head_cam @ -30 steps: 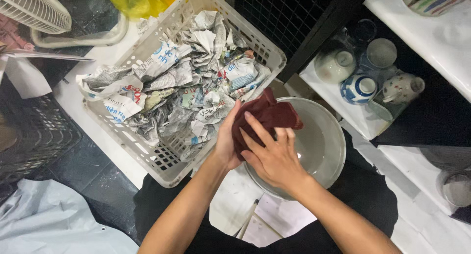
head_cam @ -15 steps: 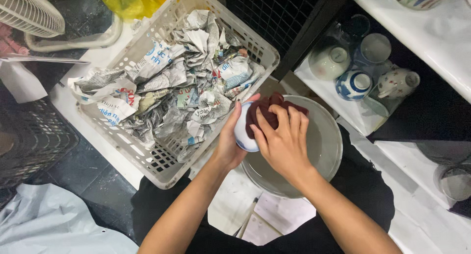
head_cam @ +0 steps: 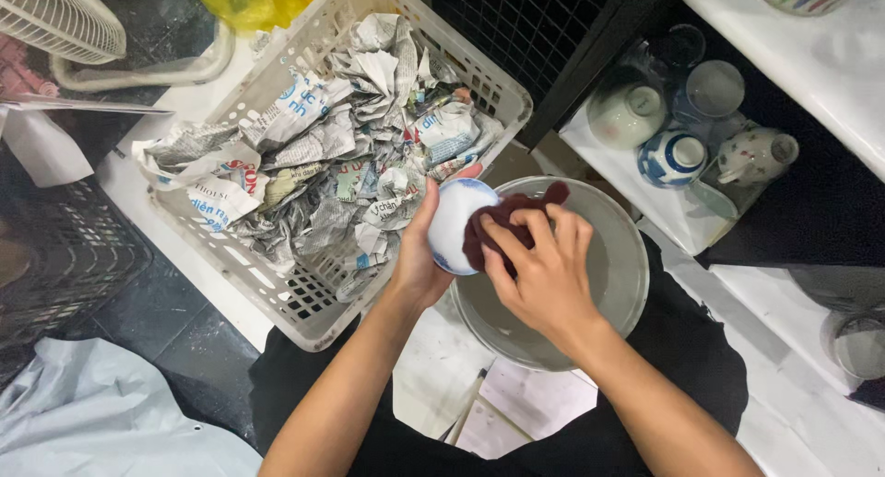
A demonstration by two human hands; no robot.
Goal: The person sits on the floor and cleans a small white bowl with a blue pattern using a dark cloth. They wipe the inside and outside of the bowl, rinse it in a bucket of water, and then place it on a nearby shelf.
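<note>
My left hand (head_cam: 417,256) grips a small white bowl with blue marks (head_cam: 454,221), its outside turned toward me. My right hand (head_cam: 544,265) presses a dark red cloth (head_cam: 498,221) against the bowl's right side, the cloth bunched under my fingers. Both hands hover over a round grey metal basin (head_cam: 619,256) that sits in front of me. The bowl's inside is hidden by the cloth and my fingers.
A white plastic basket (head_cam: 277,293) full of crumpled newspaper stands to the left. On a white shelf at the right are a pale bowl (head_cam: 627,116), a blue-and-white cup (head_cam: 673,156), a glass (head_cam: 714,90) and a small teapot (head_cam: 756,154). A fan (head_cam: 55,16) is top left.
The cloth-covered bowl has been turned and lifted slightly left, so its white outside now shows. My right hand has shifted the cloth to the bowl's right side.
</note>
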